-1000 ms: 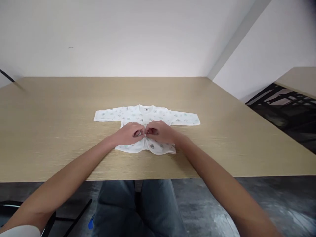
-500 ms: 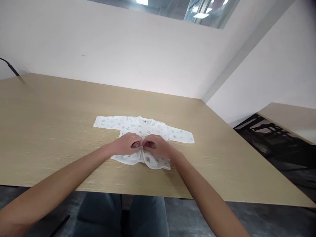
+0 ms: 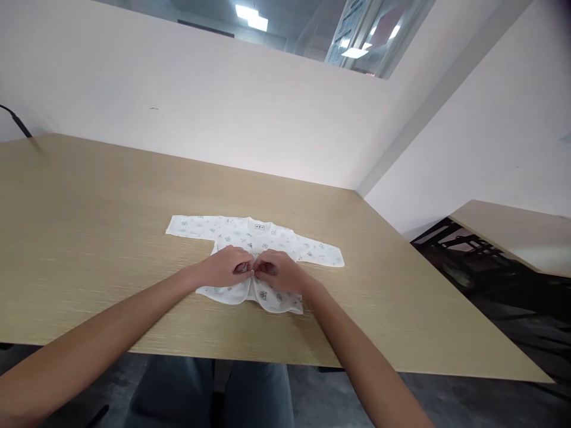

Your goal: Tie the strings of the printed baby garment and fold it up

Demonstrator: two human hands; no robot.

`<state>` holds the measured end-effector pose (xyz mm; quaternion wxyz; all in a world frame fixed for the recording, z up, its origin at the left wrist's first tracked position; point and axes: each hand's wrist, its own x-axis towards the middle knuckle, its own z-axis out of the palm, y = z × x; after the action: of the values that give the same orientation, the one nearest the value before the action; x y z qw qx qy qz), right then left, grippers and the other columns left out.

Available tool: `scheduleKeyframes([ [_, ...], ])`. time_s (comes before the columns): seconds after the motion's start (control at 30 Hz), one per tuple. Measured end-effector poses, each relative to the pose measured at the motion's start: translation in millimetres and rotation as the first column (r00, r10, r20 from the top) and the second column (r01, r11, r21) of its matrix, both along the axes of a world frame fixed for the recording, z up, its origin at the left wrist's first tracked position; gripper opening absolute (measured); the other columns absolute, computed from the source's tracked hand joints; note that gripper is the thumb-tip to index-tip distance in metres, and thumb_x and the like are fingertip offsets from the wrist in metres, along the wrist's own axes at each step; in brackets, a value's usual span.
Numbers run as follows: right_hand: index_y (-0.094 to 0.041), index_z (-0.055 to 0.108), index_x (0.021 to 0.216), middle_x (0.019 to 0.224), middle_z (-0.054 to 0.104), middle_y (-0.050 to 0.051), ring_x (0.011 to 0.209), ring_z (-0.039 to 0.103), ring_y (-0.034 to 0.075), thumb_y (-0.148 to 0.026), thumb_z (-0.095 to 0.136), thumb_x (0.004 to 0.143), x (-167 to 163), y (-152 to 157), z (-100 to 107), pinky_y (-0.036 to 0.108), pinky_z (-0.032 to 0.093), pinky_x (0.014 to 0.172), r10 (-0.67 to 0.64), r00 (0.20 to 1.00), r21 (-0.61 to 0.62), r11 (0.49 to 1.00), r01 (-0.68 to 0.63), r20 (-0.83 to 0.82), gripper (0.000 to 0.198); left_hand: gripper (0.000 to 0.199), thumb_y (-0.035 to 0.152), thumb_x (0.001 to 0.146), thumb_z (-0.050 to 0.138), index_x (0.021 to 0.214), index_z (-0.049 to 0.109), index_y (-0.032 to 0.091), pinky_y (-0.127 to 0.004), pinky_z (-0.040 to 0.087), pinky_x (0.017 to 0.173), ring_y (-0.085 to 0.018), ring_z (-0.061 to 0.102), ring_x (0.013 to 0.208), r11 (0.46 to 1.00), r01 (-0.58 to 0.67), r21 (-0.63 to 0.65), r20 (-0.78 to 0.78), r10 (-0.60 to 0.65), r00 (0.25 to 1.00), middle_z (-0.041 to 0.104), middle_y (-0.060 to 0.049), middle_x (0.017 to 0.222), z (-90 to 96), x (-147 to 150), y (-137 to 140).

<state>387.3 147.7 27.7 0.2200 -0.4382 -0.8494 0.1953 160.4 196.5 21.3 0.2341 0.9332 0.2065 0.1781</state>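
Note:
A small white baby shirt (image 3: 273, 238) with a pale print lies face up, its sleeves spread to both sides and its neckline away from me. My left hand (image 3: 227, 267) pinches the left front edge at the middle of the chest. Right against it, my right hand (image 3: 279, 271) pinches the facing edge. The fingertips of both hands nearly meet at the front opening; whatever fastener may be between them is too small to make out. Below the hands the two front panels part in rounded corners at the hem.
The shirt rests on a wide wood-grain table (image 3: 111, 190) that runs up to a white wall (image 3: 214, 107). A black cable (image 3: 20, 123) comes in at the far left. To the right stands another table (image 3: 513, 232) with a dark frame under it.
Both hands keep their pinch at the shirt's front edges with hardly any movement. The whole view has shifted slightly as my head tilted.

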Motion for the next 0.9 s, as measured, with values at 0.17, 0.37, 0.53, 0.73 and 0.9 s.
scheduleKeyframes([
  [0.17, -0.022, 0.068, 0.086, 0.079, 0.067, 0.001, 0.073, 0.059, 0.017, -0.021, 0.063, 0.085, 1.1, 2.4, -5.7, 0.031, 0.047, 0.071, 0.015, 0.997, 0.017, 1.0, -0.014, -0.07, 0.005, 0.022, 0.032, 0.094, 0.053, 0.077, 0.05, 0.019, -0.029, 0.036, 0.071, -0.016, 0.049, 0.07, 1.0, 0.003, 0.001, -0.017, -0.003, 1.0, 0.055, 0.0, 0.073, 0.2, 0.4, 0.4],
  [0.37, -0.024, 0.068, 0.086, 0.078, 0.067, 0.001, 0.074, 0.06, 0.019, -0.02, 0.064, 0.084, 1.7, 3.9, -7.8, 0.031, 0.046, 0.071, 0.032, 0.994, 0.012, 0.999, -0.031, -0.104, 0.006, 0.02, 0.028, 0.094, 0.054, 0.077, 0.05, 0.019, -0.028, 0.036, 0.072, -0.015, 0.048, 0.07, 1.0, 0.001, 0.0, -0.025, -0.001, 1.0, 0.054, 0.001, 0.072, 3.4, 0.3, -1.2],
  [0.53, -0.025, 0.069, 0.085, 0.08, 0.068, 0.002, 0.075, 0.061, 0.02, -0.019, 0.063, 0.083, 1.0, 1.8, -5.1, 0.032, 0.047, 0.071, -0.002, 0.995, -0.008, 1.0, 0.001, -0.102, 0.009, 0.02, 0.028, 0.095, 0.053, 0.077, 0.05, 0.019, -0.028, 0.036, 0.071, -0.015, 0.049, 0.07, 1.0, 0.002, 0.006, -0.031, -0.002, 1.0, 0.054, 0.001, 0.073, 3.6, 0.2, -0.9],
  [0.73, -0.023, 0.07, 0.085, 0.08, 0.069, 0.002, 0.075, 0.061, 0.019, -0.016, 0.063, 0.082, 0.1, 1.0, -4.0, 0.032, 0.047, 0.072, -0.006, 0.996, -0.005, 1.0, 0.006, -0.086, 0.011, 0.021, 0.029, 0.095, 0.053, 0.077, 0.051, 0.018, -0.029, 0.036, 0.072, -0.015, 0.05, 0.071, 1.0, 0.001, 0.003, -0.03, -0.001, 1.0, 0.056, 0.0, 0.074, 2.3, 0.6, -0.4],
  [0.9, -0.022, 0.07, 0.086, 0.08, 0.068, 0.002, 0.073, 0.06, 0.018, -0.015, 0.063, 0.081, 0.6, 1.5, -4.7, 0.031, 0.047, 0.07, -0.007, 0.996, 0.002, 1.0, 0.007, -0.086, 0.011, 0.02, 0.028, 0.094, 0.054, 0.077, 0.051, 0.018, -0.029, 0.036, 0.072, -0.016, 0.051, 0.072, 1.0, 0.005, 0.008, -0.022, -0.005, 1.0, 0.057, 0.0, 0.075, 2.3, 0.7, -0.5],
])
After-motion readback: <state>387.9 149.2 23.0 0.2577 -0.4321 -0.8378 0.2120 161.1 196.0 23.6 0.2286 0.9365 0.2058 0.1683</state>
